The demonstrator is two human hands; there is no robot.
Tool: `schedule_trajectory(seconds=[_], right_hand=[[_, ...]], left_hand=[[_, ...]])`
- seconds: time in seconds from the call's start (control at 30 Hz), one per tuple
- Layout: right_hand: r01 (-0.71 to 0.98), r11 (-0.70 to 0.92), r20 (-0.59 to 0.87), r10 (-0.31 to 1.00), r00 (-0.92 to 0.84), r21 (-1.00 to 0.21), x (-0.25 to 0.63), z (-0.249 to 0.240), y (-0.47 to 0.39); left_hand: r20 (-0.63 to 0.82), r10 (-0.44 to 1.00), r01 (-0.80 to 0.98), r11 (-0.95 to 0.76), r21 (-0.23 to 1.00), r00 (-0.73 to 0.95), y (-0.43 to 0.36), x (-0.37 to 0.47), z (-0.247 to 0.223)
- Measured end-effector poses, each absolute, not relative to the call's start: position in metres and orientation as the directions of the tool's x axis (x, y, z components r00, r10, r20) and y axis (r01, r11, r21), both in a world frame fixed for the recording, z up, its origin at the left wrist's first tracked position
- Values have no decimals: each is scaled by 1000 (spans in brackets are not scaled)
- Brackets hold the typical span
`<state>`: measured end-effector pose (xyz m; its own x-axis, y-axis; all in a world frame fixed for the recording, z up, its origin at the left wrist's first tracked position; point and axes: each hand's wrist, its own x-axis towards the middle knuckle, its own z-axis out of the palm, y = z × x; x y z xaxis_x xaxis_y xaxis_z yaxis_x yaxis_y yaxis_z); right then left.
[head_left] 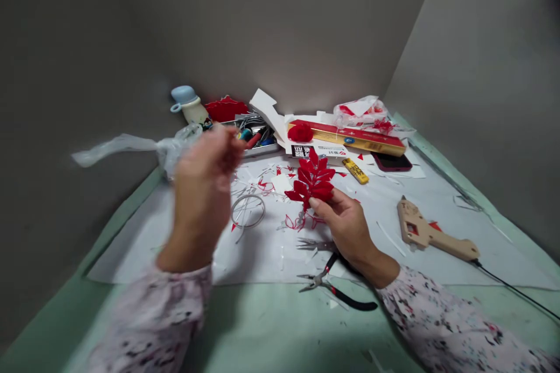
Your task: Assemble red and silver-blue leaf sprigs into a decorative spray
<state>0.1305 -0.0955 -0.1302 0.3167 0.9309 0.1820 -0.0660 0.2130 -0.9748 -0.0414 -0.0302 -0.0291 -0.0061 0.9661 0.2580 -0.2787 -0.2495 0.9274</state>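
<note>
My right hand (346, 222) pinches the base of a red leafy spray (312, 178) between thumb and fingers, holding it upright over the white sheet. My left hand (207, 169) is raised left of the spray and blurred by motion; its fingers are curled, and whether anything is between them cannot be made out. A ring of thin wire (248, 211) lies just right of my left wrist. Below my right hand are pliers with black handles (321, 281), their jaws apart, and a second pair of metal jaws (312, 244) partly hidden by the hand.
A beige glue gun (433, 233) with a black cord lies at the right. Farther back are a phone (392, 162), a yellow box cutter (356, 171), a long red-and-gold box (371, 140), a tray of tools (260, 150), a bottle (192, 109) and a plastic bag (172, 150). Scraps litter the white sheet (144, 245).
</note>
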Motion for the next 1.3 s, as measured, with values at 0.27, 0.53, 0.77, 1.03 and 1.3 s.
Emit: schedule_trajectory(seconds=[0.27, 0.53, 0.77, 1.03, 1.3], right_hand=[[-76, 222, 193, 941, 279, -972, 131, -135, -93], [-77, 227, 202, 948, 248, -971, 130, -140, -94], [-91, 223, 197, 953, 231, -971, 130, -140, -93], [-110, 209, 181, 958, 222, -972, 129, -139, -92], [-95, 216, 182, 942, 280, -972, 132, -138, -91]], left_hand=[[210, 957, -148, -183, 972, 200, -35, -8, -97], [243, 946, -142, -216, 966, 213, -42, 1, -103], [322, 943, -181, -303, 935, 87, -43, 3, -117], [291, 952, -199, -269, 942, 91, -42, 1, -118], [165, 910, -324, -37, 945, 379, -52, 2, -137]])
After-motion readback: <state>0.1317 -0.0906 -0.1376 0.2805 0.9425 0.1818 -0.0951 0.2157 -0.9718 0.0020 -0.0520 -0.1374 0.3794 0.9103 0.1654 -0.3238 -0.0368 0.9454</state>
